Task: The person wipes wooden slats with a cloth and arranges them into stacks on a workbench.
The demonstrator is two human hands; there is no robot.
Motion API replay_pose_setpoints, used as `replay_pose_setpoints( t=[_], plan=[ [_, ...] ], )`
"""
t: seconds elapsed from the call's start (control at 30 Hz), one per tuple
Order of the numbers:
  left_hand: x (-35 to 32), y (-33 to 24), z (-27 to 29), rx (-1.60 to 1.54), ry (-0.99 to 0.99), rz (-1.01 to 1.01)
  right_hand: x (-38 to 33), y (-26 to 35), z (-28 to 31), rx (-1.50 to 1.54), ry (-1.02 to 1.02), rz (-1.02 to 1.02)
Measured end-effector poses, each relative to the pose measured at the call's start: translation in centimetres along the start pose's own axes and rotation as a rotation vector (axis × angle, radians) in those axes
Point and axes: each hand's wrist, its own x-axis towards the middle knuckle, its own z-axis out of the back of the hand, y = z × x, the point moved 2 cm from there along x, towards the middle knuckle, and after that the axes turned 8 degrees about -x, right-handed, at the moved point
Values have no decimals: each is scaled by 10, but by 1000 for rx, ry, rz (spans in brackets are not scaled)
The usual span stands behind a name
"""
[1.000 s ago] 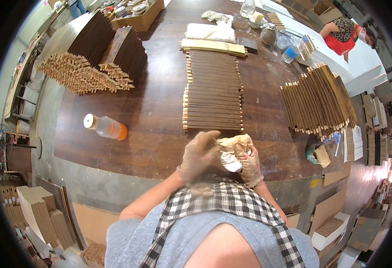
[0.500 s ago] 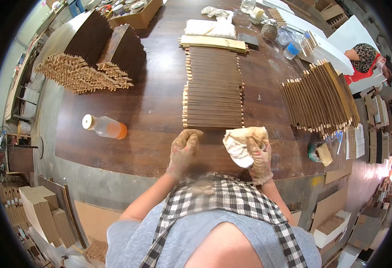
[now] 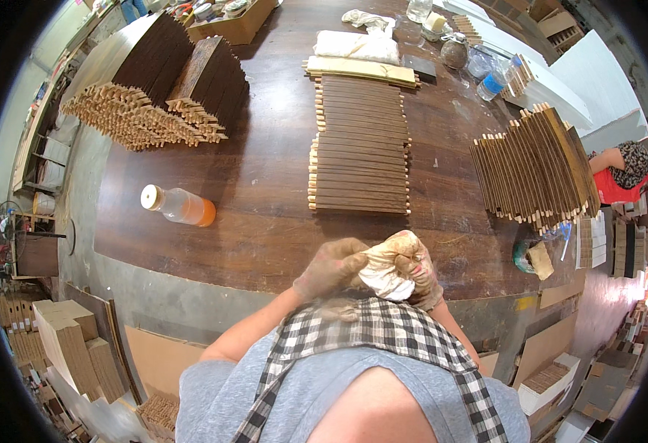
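Observation:
A stained white cloth is bunched between my hands, just above the near edge of the table. Gloved, my right hand grips it from the right. My left hand, in a dirty glove too, pinches its left edge with thumb and fingers; the fingertips are partly hidden. Beyond the hands lies a row of dark brown wooden slats side by side, with pale dowel-like ends sticking out on both sides. Neither hand touches the slats.
A bottle of orange liquid lies at the left. Tall slat stacks stand far left, another slat stack at the right. Near it sits a green container. Jars and a water bottle stand far right. A co-worker is beyond the right side.
My left hand has moved right and taken hold of the cloth's edge. The cloth, spread out before, is now bunched and nearer to me. The co-worker has shifted.

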Motion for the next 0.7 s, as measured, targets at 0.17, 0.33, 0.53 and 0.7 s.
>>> replay_pose_setpoints(
  t=[0.17,0.33,0.53,0.7],
  plan=[
    [12,2,14,161,-237,-170,5,-5,22,375,-230,81],
    [-10,-12,10,92,-191,-147,11,46,4,-861,-525,262],
    [-4,-6,5,25,68,-120,22,6,-28,-807,-237,260],
    [-45,-7,73,285,-724,-448,11,11,-9,-238,-221,102]
  ],
)
